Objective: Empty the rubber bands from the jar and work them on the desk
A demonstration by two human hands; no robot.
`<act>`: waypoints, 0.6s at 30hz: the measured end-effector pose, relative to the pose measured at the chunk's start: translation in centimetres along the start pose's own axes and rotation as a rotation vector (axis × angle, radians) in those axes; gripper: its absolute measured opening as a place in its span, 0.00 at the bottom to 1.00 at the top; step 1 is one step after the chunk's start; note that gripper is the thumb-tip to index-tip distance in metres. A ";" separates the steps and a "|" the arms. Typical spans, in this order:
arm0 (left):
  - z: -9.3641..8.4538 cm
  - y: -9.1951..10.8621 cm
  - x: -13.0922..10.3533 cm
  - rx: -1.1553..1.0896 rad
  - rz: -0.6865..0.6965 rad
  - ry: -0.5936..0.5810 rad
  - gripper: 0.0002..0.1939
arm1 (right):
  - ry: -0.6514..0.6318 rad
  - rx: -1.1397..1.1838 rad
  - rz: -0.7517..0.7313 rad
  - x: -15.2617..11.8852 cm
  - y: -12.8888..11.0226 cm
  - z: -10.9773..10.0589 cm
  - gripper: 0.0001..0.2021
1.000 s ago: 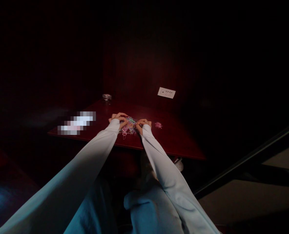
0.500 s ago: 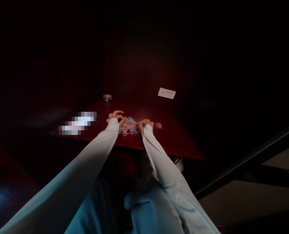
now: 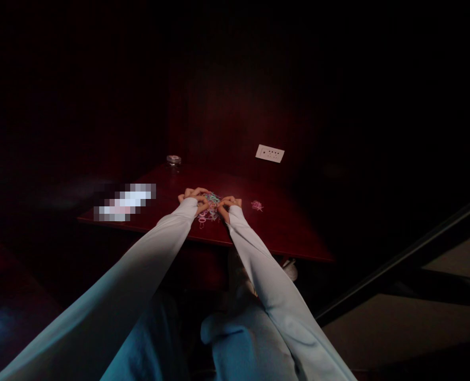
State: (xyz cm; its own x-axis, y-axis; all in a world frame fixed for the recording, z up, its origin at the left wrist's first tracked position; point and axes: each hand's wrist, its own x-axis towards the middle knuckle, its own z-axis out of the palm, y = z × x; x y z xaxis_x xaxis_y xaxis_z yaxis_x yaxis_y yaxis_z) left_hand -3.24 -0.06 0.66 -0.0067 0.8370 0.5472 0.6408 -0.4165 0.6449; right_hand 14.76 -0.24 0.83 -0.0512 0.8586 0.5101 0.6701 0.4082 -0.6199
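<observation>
A pile of thin, multicoloured bands (image 3: 211, 212) lies near the front edge of the dark red table (image 3: 290, 233). At the pile's left side is my left hand (image 3: 195, 198), its fingers curled over the bands. My right hand (image 3: 229, 204) is bent at the pile's right side, fingertips pressed in among the bands. Both hands look closed; what they pinch is too small to make out. A small cluster of pink bands (image 3: 257, 205) lies apart, right of my right hand.
A clear jar with a lid (image 3: 173, 163) stands at the table's back left. A pixelated bright object (image 3: 127, 202) lies at the left. A white socket plate (image 3: 270, 153) is on the back panel. A shoe (image 3: 289, 269) shows below the table's front edge.
My right hand has moved left over the pile, and my left hand has shifted slightly right and down. They are closer together, covering more of the bands.
</observation>
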 end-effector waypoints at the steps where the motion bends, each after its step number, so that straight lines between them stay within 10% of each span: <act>1: 0.1 0.0 0.0 0.000 0.016 -0.037 0.11 | -0.038 -0.003 -0.021 0.0 -0.1 0.1 0.07; 6: 0.5 -0.6 0.3 -0.005 -0.002 0.005 0.06 | 0.072 -0.002 0.106 0.6 1.1 -1.4 0.12; 13: 0.5 -1.9 0.2 -0.013 0.006 0.058 0.06 | 0.440 -0.141 0.489 0.7 7.1 -9.0 0.13; 18: 0.6 -2.5 0.1 -0.029 0.008 0.070 0.09 | 0.331 -0.251 0.472 0.3 8.7 -9.7 0.12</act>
State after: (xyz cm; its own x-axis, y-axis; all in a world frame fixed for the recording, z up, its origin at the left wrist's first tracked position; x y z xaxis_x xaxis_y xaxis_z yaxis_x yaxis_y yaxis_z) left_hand -4.34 1.31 -1.20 -0.0559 0.8073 0.5875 0.6185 -0.4339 0.6551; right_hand 27.78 0.62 1.37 0.4977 0.7704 0.3984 0.7200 -0.1109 -0.6851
